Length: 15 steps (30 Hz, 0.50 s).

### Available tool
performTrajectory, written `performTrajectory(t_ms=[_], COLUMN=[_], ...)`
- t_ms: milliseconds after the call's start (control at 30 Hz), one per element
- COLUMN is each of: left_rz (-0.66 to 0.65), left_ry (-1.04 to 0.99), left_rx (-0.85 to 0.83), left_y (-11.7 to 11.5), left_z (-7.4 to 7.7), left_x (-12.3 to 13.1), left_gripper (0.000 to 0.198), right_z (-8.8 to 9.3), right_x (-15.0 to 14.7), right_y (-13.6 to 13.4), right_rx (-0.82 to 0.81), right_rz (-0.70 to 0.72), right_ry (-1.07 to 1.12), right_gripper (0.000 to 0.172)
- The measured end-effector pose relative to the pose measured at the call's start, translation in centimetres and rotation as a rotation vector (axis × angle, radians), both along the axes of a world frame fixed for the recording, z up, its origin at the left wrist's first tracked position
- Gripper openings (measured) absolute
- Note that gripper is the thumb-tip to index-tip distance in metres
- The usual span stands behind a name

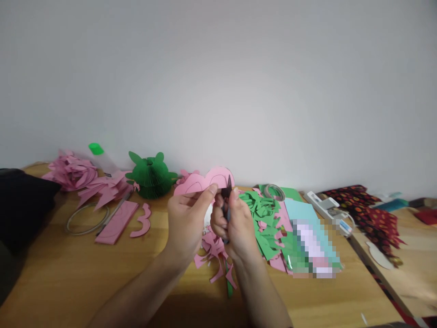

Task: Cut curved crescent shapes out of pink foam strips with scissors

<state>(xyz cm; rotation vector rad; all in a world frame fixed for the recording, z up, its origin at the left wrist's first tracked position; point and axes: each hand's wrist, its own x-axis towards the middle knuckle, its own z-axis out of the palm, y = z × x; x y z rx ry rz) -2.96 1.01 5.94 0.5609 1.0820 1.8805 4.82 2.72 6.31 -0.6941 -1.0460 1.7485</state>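
My left hand [187,222] pinches a pink paper piece [205,181] with curved pencil lines on it, held upright over the wooden table [68,282]. My right hand [235,225] grips small dark scissors [227,190], whose blades point up and meet the right edge of the pink paper. Under both hands lie pink paper scraps [213,253] and a green pen [229,284].
A green honeycomb paper ball [151,176] and a glue bottle with a green cap [101,157] stand at the back. Pink cut shapes [85,180], wire rings [85,218], green scraps [262,214], a tape roll [274,191], a power strip [327,209] and patterned red paper [372,214] surround the hands.
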Motion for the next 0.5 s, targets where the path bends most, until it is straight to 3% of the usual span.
performTrajectory(t_ms=[500], left_rz=[-0.027], left_ry=[0.026], left_rx=[0.005], left_y=[-0.30], left_z=[0.40], left_x=[-0.14], left_gripper=[0.015], right_z=[0.05], right_x=[0.30], right_y=[-0.18], right_rx=[0.015], right_rz=[0.005], right_ry=[-0.023], right_gripper=[0.050])
